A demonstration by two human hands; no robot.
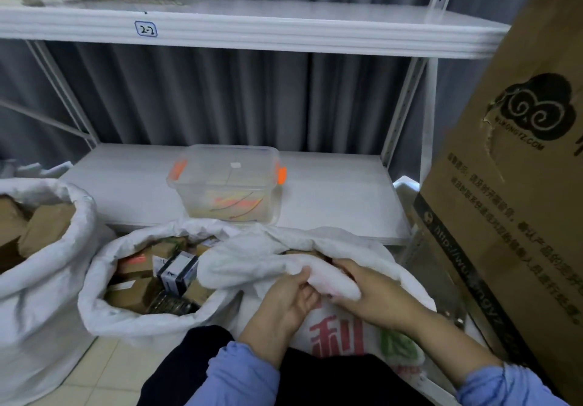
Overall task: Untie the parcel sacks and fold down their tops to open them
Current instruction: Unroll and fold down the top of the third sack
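Three white woven parcel sacks stand on the floor. The left sack (47, 286) and the middle sack (126, 317) are open with tops rolled down, showing cardboard parcels inside. The right sack (347, 336), printed with red and green characters, sits right in front of me. Its top edge (252, 260) is bunched and partly turned over. My left hand (284, 298) pinches the near rim of that top. My right hand (375, 295) grips the rolled fabric beside it, fingers curled over the fold.
A clear plastic tub (227, 181) with orange latches sits on the low white shelf (331, 197) behind the sacks. A tall cardboard box (511, 185) leans at the right. An upper shelf (252, 27) labelled 2-2 spans above. Tiled floor (110, 371) shows at lower left.
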